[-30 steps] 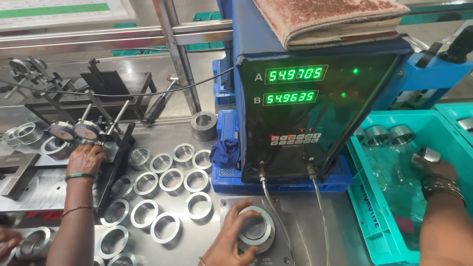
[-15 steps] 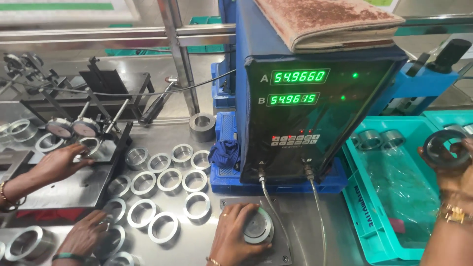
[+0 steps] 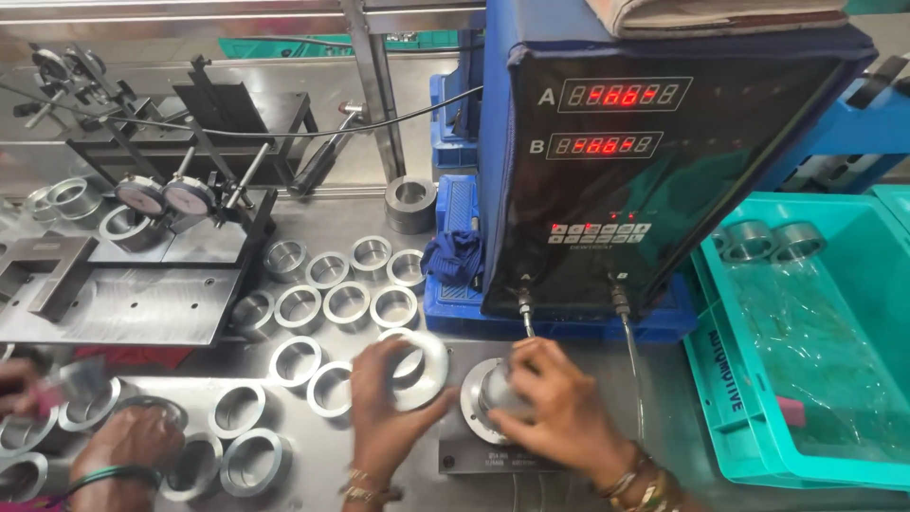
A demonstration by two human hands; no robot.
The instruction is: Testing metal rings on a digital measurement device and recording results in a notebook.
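- The steel worktable (image 3: pixel 313 213) filled the frame; I noted it strewn with metal rings.
- A blue-cased gauge unit (image 3: pixel 654 152) stood upper centre to right, two rows of red digits lit, two cables dropping from its base.
- A teal crate (image 3: pixel 720 379) sat at the right edge, two rings in its far corner.
- A dial-gauge fixture (image 3: pixel 166 199) stood upper left of the frame.
- My right hand (image 3: pixel 559 412), lower centre, had its fingers curled over the round gauge head (image 3: pixel 479 403), gripping what it carried; I could not tell what that was.
- My left hand (image 3: pixel 384 408), just left of it, held a large steel ring (image 3: pixel 422 370) pinched by the rim, tilted and blurred.
- Loose rings (image 3: pixel 346 303) lay in rows centre left.
- Another person's hands (image 3: pixel 128 441) worked at the lower left among more rings.
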